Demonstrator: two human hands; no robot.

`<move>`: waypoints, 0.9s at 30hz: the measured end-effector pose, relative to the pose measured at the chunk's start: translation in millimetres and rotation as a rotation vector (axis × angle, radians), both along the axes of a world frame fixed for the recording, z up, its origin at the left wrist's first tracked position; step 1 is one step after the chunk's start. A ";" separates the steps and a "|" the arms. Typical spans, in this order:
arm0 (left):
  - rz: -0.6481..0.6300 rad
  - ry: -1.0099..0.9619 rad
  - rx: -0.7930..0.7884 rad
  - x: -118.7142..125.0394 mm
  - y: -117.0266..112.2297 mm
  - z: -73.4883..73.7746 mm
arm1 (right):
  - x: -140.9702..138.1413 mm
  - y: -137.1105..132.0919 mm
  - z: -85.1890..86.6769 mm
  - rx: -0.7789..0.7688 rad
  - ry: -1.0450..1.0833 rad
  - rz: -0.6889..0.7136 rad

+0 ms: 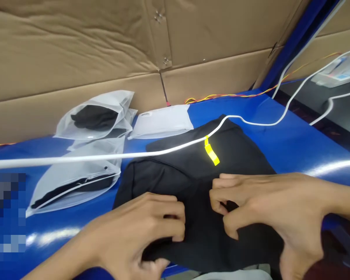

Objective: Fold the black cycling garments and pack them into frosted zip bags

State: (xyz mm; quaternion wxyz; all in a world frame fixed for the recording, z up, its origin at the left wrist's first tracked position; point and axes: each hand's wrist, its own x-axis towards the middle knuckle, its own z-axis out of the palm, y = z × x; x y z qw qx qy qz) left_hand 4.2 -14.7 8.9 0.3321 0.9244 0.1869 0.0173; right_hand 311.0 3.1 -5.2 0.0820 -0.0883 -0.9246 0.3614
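Observation:
A black garment (198,217) of smooth cloth lies spread on the blue tabletop, with a bright yellow tag (212,154) on its upper part. My left hand (142,229) rests on the garment's left side. Its fingers are bent with their tips on the cloth, and the thumb stands apart near the lower edge. On the right side, my right hand (265,206) also presses bent fingertips onto the fabric, its thumb spread away low down. No pinched fold shows in either hand. A white cable (163,151) crosses over the garment's upper part.
To the left, frosted zip bags (89,122) hold dark cloth; another bag (76,190) lies nearer. A flat white packet (163,121) sits behind the garment. Cardboard panels (76,46) wall the back. Coloured wires (221,96) run along the table's rear edge, by a blue post (297,46).

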 end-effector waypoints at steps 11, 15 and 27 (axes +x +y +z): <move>0.203 0.027 -0.279 -11.1 16.1 17.8 | 5.3 11.9 2.1 -0.204 0.012 -0.064; 0.086 -0.055 -0.340 -15.5 19.5 24.5 | 8.9 19.5 11.8 -0.304 -0.053 -0.074; 0.015 -0.084 -0.459 -21.8 20.8 36.7 | 13.0 30.1 20.7 -0.579 -0.079 0.160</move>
